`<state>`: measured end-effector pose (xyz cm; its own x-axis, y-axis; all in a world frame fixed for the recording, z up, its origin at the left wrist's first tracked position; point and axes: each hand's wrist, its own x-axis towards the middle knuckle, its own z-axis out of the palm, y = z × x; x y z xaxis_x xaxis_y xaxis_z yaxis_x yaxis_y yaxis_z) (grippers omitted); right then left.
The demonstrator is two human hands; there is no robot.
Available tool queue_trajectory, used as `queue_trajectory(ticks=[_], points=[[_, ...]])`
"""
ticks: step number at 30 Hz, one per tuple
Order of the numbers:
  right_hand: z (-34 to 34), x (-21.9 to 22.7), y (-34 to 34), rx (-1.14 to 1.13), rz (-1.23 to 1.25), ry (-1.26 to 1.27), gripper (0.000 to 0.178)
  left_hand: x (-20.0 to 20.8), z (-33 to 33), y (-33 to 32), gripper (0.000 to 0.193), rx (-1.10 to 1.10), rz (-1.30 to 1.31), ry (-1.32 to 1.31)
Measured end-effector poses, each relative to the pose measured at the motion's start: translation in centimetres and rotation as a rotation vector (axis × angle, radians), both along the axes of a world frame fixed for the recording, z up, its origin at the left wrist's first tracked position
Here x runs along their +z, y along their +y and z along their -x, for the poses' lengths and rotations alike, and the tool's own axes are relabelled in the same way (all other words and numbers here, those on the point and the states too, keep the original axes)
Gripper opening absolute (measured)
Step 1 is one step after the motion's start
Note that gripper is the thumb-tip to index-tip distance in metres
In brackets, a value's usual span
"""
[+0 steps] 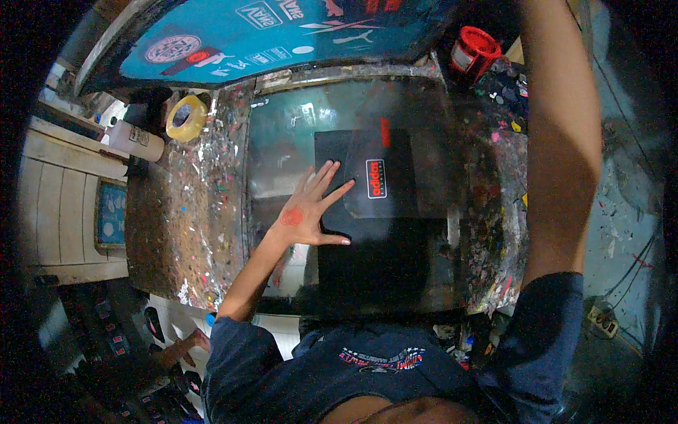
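My left hand [311, 208] lies with its fingers spread at the left edge of a black sheet, perhaps fabric [371, 265]. A round red mark shows on the back of this hand. Beside the fingertips, the sheet bears a small white-bordered print with red lettering [377, 178], and a red strip [385, 132] shows farther up. Under the sheet is a dark glossy board [282, 134]. My right forearm [561, 127] reaches up past the upper edge, so the hand is out of sight. At the far side a blue printing screen [233, 42] with several designs stands tilted up.
The board rests on a paint-spattered bench [191, 205]. A tape roll [186, 118] and a whitish bottle [136, 140] are at the left, a red tub [474, 51] at the far right. Lower left, another person's hand [194, 343] is near dark printed pieces [113, 339].
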<state>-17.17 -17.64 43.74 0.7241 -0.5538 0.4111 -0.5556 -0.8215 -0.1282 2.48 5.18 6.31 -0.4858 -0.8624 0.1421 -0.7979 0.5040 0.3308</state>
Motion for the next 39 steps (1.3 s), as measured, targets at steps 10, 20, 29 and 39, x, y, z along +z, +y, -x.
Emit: queue_trajectory(ticks=[10,20,29,39], points=[[0.6,-0.1,0.8,-0.008,0.077,0.013,0.089,2.6,12.6,-3.1,0.072,-0.063,0.052,0.692],[7.0,-25.3,21.2,0.0,0.209,-0.017,0.066,12.7,1.9,9.7,0.089,0.427,0.325,0.046],[5.4,-31.4,19.4,0.104,-0.306,0.047,0.036,-1.1,2.1,12.1,0.089,0.474,0.348,0.165],[0.5,-31.9,4.2,-0.01,-0.44,0.214,0.052,-1.5,2.3,12.3,0.084,0.49,0.298,0.14]])
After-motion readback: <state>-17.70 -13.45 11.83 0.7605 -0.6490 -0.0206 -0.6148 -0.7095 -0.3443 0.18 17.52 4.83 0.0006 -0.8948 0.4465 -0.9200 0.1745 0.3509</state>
